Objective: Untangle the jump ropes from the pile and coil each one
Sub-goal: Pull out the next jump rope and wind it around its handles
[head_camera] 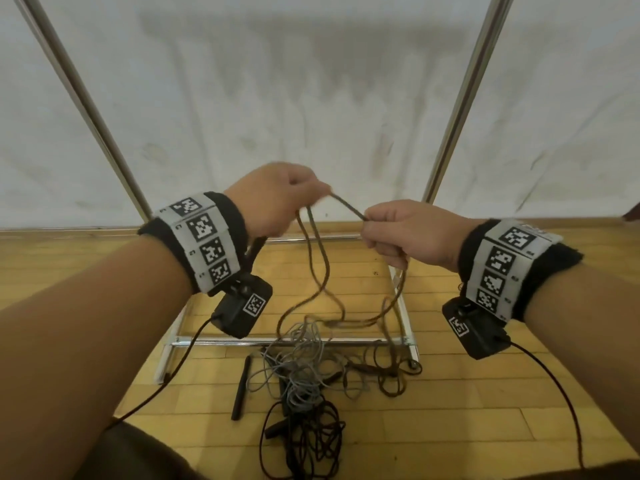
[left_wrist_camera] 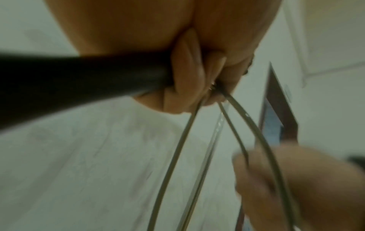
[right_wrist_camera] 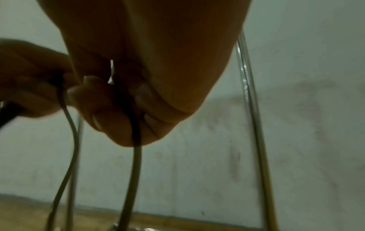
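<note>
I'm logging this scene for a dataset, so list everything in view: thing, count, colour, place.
brown jump rope: one, brown, stretched between both hands, loops hanging to the pile
black handle: one, black, in the left hand
grey rope: one, grey, tangled on the floor
black rope: one, black, tangled nearest the person
loose handle: one, black, on the floor left of the pile
metal frame: one, silver, on the wood floor
left hand: grips rope and handle
right hand: pinches rope

A: What's underneath it all?
B: A wooden floor (head_camera: 450, 403), pale planks.
A: And lying on it?
B: A tangled pile of ropes (head_camera: 304, 382), a black handle (head_camera: 241, 389) beside it, a metal frame (head_camera: 221, 340)
</note>
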Motion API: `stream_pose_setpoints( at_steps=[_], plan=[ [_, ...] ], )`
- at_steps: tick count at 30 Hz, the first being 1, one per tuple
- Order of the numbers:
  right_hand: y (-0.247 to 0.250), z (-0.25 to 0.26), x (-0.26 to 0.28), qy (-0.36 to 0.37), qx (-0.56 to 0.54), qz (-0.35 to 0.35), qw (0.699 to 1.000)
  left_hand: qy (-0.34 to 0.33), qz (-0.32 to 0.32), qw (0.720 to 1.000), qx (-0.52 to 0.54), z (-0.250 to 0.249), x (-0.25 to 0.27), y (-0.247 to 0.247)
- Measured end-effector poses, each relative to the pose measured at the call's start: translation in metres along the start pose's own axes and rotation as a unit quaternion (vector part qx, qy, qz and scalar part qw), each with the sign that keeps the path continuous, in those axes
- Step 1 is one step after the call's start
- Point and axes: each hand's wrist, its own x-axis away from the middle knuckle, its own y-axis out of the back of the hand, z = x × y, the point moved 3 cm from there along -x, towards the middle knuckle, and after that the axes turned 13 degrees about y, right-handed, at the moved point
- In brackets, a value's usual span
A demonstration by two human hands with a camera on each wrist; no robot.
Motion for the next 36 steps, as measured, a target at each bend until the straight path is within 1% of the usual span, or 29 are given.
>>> stream_pose_setpoints(
  at_steps=[2, 3, 4, 5, 6, 7, 9, 10, 11, 12, 14, 16, 18, 20, 21, 23, 24, 25, 27, 29, 30, 31, 33, 36],
  plan=[
    [0.005, -0.025, 0.007, -0.043, 0.017, 0.013, 0.999, 0.009, -0.14, 0.989, 0.041, 0.005, -0.005, 0.032],
    [0.008, -0.04, 0.013, -0.065, 0.039, 0.027, 0.997, 0.022, -0.206, 0.977, 0.06, 0.01, -0.007, 0.052],
    [0.012, -0.054, 0.019, -0.087, 0.08, 0.039, 0.992, 0.048, -0.257, 0.961, 0.09, 0.018, -0.007, 0.07],
    [0.016, -0.067, 0.026, -0.111, 0.135, 0.05, 0.983, 0.074, -0.291, 0.946, 0.122, 0.028, -0.007, 0.085],
    [0.021, -0.079, 0.033, -0.135, 0.185, 0.061, 0.972, 0.098, -0.311, 0.936, 0.13, 0.039, -0.009, 0.095],
    [0.024, -0.09, 0.039, -0.159, 0.218, 0.075, 0.96, 0.12, -0.326, 0.931, 0.11, 0.049, -0.01, 0.102],
    [0.027, -0.103, 0.047, -0.208, 0.254, 0.108, 0.938, 0.163, -0.333, 0.929, 0.017, 0.066, -0.012, 0.104],
    [0.026, -0.105, 0.048, -0.225, 0.268, 0.119, 0.929, 0.173, -0.324, 0.93, -0.029, 0.069, -0.01, 0.098],
    [0.026, -0.103, 0.047, -0.228, 0.279, 0.119, 0.925, 0.173, -0.309, 0.932, -0.08, 0.069, -0.007, 0.09],
    [0.026, -0.097, 0.043, -0.215, 0.288, 0.108, 0.927, 0.162, -0.281, 0.937, -0.126, 0.067, -0.005, 0.079],
    [0.024, -0.073, 0.03, -0.167, 0.285, 0.066, 0.942, 0.113, -0.204, 0.956, -0.176, 0.057, 0.0, 0.054],
    [0.017, -0.043, 0.016, -0.11, 0.243, 0.023, 0.964, 0.038, -0.124, 0.973, -0.193, 0.04, 0.006, 0.027],
    [0.007, -0.016, 0.007, -0.065, 0.18, -0.008, 0.981, -0.019, -0.048, 0.98, -0.193, 0.023, 0.013, -0.001],
    [-0.004, 0.006, 0.003, -0.042, 0.1, -0.018, 0.994, -0.036, 0.03, 0.985, -0.167, 0.014, 0.018, -0.027],
    [-0.01, 0.015, 0.002, -0.034, 0.051, -0.02, 0.998, -0.032, 0.055, 0.986, -0.151, 0.012, 0.019, -0.035],
    [-0.015, 0.025, 0.001, -0.019, -0.023, -0.031, 0.999, -0.031, 0.074, 0.989, -0.128, 0.01, 0.02, -0.04],
    [-0.015, 0.027, 0.001, -0.014, -0.031, -0.04, 0.999, -0.037, 0.068, 0.989, -0.126, 0.009, 0.021, -0.038],
    [-0.015, 0.027, 0.001, -0.009, -0.027, -0.049, 0.998, -0.045, 0.047, 0.99, -0.127, 0.007, 0.021, -0.034],
    [-0.012, 0.025, 0.0, 0.001, -0.012, -0.059, 0.998, -0.051, -0.011, 0.993, -0.11, 0.005, 0.02, -0.021],
    [-0.009, 0.015, 0.003, 0.002, 0.014, -0.061, 0.998, -0.041, -0.073, 0.995, -0.045, 0.005, 0.018, -0.005],
    [-0.008, 0.008, 0.005, -0.003, 0.049, -0.052, 0.997, -0.037, -0.11, 0.993, -0.009, 0.007, 0.016, 0.004],
    [-0.005, -0.001, 0.008, -0.015, 0.105, -0.033, 0.994, -0.032, -0.149, 0.988, 0.018, 0.009, 0.015, 0.015],
    [0.002, -0.023, 0.016, -0.05, 0.207, 0.014, 0.977, -0.015, -0.213, 0.976, 0.042, 0.014, 0.014, 0.035],
    [0.017, -0.058, 0.03, -0.125, 0.281, 0.05, 0.95, 0.035, -0.294, 0.955, 0.036, 0.032, 0.012, 0.059]
  ],
)
